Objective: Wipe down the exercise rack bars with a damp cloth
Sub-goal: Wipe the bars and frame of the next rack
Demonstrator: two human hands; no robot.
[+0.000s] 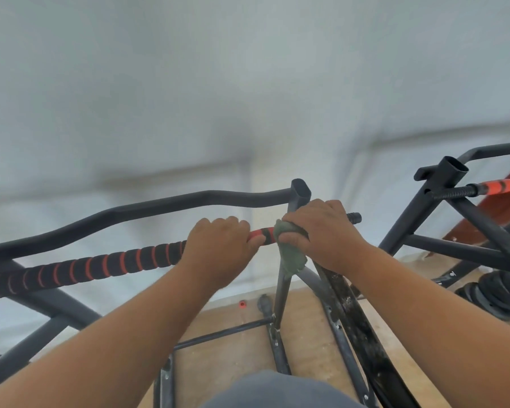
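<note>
My left hand (218,245) grips striped bar (100,265); my right hand (321,231) clamps green cloth (292,254) round bar beside upright post (299,195).

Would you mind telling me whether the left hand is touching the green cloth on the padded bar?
Apart. The head view shows a stretch of red and black padded bar between the left hand and the green cloth.

Open air lies above the striped grip bar (86,267); the curved top bar (159,206) and upright post (299,195) crowd behind.
</note>
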